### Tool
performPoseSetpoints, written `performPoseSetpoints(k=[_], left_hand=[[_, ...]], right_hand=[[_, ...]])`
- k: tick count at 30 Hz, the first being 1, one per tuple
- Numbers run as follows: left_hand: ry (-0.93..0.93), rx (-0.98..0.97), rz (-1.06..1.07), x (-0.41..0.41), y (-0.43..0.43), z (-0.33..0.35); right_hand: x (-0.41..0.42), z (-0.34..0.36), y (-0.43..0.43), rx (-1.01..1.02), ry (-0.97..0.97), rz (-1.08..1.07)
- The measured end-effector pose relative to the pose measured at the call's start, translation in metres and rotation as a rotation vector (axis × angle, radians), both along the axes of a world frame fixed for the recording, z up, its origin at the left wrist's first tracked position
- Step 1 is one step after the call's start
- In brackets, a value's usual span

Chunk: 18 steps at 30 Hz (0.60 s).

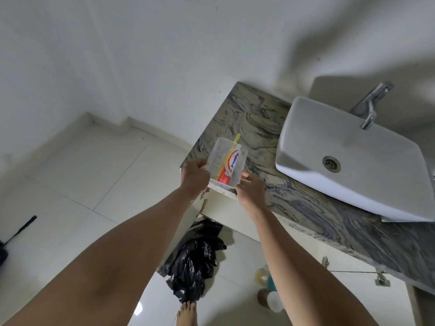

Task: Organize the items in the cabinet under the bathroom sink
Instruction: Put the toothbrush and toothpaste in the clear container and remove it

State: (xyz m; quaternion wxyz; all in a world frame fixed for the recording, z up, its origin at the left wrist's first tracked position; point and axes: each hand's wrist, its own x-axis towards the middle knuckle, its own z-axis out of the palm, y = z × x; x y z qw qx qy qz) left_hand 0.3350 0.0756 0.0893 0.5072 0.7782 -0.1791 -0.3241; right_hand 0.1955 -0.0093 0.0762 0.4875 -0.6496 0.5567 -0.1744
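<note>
Noted clear plastic container at near left corner of marbled counter, holding red toothpaste tube and yellow toothbrush. Gripped on left wall by left grip, curled round rim; pinched at near right corner by right grip. Recorded white basin to right, crumpled black bag on floor below.

Fairly bright, soft, diffuse indoor light. Broad blurred shadows across the white wall at upper right and behind the tap. Small glare spots on the glossy floor near bottom centre. Strong wide-angle bending toward the edges; mildly soft throughout.
</note>
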Motion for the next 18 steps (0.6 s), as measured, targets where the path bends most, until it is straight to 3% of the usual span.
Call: performPoseSetpoints(k=[18], left_hand=[[0.05,-0.042,0.086,0.02,-0.014,-0.028]], right_hand=[[0.023,-0.012,-0.006,-0.028,-0.021,0.029]])
